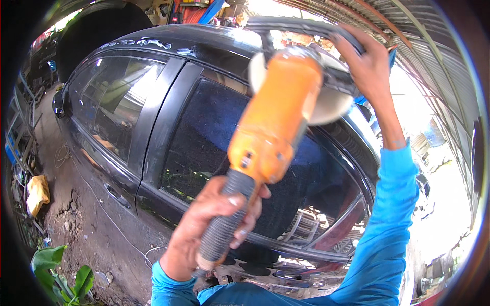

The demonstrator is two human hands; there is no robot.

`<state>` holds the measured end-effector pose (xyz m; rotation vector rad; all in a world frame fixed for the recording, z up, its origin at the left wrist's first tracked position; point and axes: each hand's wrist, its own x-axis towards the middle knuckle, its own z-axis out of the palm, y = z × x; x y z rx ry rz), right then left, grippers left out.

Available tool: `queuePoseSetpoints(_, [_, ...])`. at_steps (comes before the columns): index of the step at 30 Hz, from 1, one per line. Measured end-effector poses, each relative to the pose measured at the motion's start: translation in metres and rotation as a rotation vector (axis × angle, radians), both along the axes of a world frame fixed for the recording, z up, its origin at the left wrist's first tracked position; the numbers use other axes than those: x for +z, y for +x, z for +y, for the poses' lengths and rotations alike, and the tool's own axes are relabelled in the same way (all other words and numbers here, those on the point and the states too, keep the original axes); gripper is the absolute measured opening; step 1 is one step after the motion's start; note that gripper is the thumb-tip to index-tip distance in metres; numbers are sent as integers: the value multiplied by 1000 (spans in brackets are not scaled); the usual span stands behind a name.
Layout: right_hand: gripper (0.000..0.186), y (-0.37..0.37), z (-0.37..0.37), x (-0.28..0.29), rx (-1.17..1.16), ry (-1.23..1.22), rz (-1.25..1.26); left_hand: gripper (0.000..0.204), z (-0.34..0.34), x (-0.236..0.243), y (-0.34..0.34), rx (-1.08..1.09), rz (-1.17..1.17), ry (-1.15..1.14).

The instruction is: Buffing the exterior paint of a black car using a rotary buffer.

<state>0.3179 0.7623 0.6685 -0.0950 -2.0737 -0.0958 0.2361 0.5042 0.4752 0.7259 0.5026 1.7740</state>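
An orange power polisher (275, 109) is held up between my hands, slanting in front of the black car (161, 109). My left hand (214, 217) is wrapped round its ribbed dark rear grip (227, 211). At the other end, my right hand (371, 69) grasps the black loop-shaped front handle (306, 24). A pale round polishing pad (334, 108) shows on both sides of the tool's head, near the roof edge; whether it touches the car is hidden. White smears (138, 43) streak the roof edge at the left. Blur softens the tool and both hands.
Below the roof lies the dark rear side window (214, 137). A thin cord (109, 219) runs along the dirt ground by the car. Green leaves (53, 270) and a tan bag (38, 196) are at the left. Corrugated metal sheets (434, 35) slope overhead at the right.
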Motion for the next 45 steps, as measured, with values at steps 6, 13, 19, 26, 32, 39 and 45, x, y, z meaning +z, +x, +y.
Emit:
queuePoseSetpoints(6, [35,123,4,-34,-241,-135,100,29,36,-23,45,-369,89,57])
queuePoseSetpoints(13, [29,144,-4,-42,-331,-148,129,44,46,-39,51,-491,87,86])
queuePoseSetpoints(19, [35,75,2,-26,-113,-71,46,55,24,-29,26,-261,42,15])
queuePoseSetpoints(26, [30,33,-22,-12,171,-85,-98,59,18,-31,35,25,-100,0])
queuePoseSetpoints(32, [38,100,9,-39,119,-242,-2,59,33,-42,82,-38,-64,-4])
queuePoseSetpoints(39, [40,233,22,-81,-215,-165,-7,57,64,-76,172,-158,33,-81])
queuePoseSetpoints(45, [34,334,45,-117,-309,-123,234,55,84,-101,250,-333,54,-65])
